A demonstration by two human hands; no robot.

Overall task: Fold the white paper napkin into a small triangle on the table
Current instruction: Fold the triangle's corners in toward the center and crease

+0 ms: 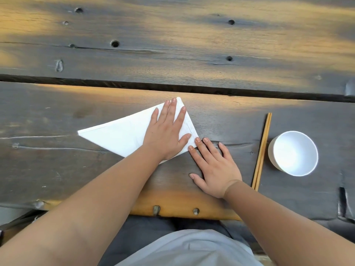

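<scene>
Two hands lie flat at frame centre: left hand (pixel 167 131) pressing the napkin (pixel 123 134), right hand (pixel 213 166) beside it, probably touching its corner; crease firmly, edges aligned.

left hand (pixel 167 131) covers the napkin (pixel 119 134) from centre to 4 o'clock; near corner hidden under the wrist. Both forearms cut off by the bottom edge at 6 o'clock. Table (pixel 192 54) runs off the frame at 9, 12 and 3 o'clock.
</scene>
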